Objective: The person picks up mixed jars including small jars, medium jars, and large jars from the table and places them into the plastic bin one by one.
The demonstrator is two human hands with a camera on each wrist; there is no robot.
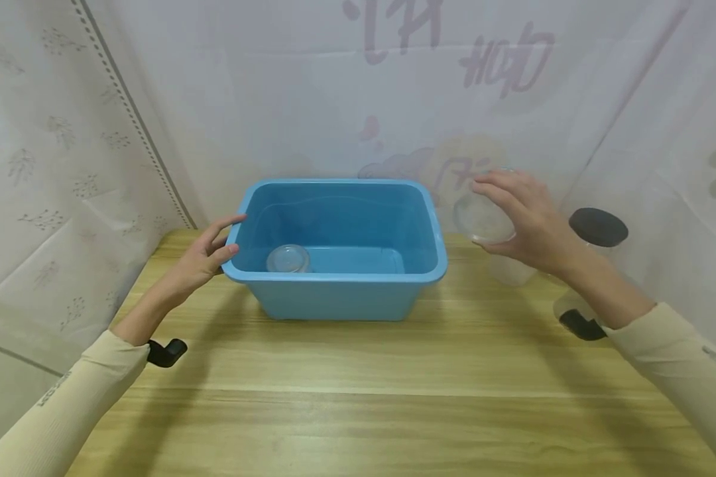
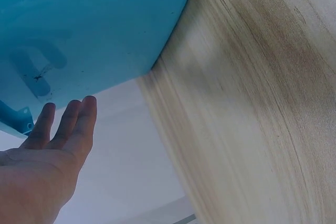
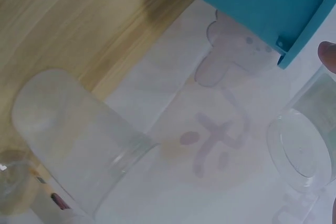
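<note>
A blue plastic tub (image 1: 334,296) stands on the wooden table. My left hand (image 1: 205,255) is at its left side, thumb and index fingertip at the rim. In the left wrist view, the other fingers (image 2: 84,124) extend loosely near the tub's outer wall. To the right of the tub, my right hand (image 1: 528,222) holds a clear plastic cup (image 1: 483,218) above the table between thumb and fingers. The same cup (image 3: 302,148) appears tilted in the right wrist view, its round end toward the camera. Inside the tub, at the front left, lies a clear round container (image 1: 289,258).
Behind the right hand stands a frosted clear cylinder (image 3: 79,129), open at one end. A container with a black lid (image 1: 598,227) is at the far right, with a clear round item (image 1: 563,306) nearer. Printed white curtains (image 1: 310,99) hang behind the table (image 1: 358,411).
</note>
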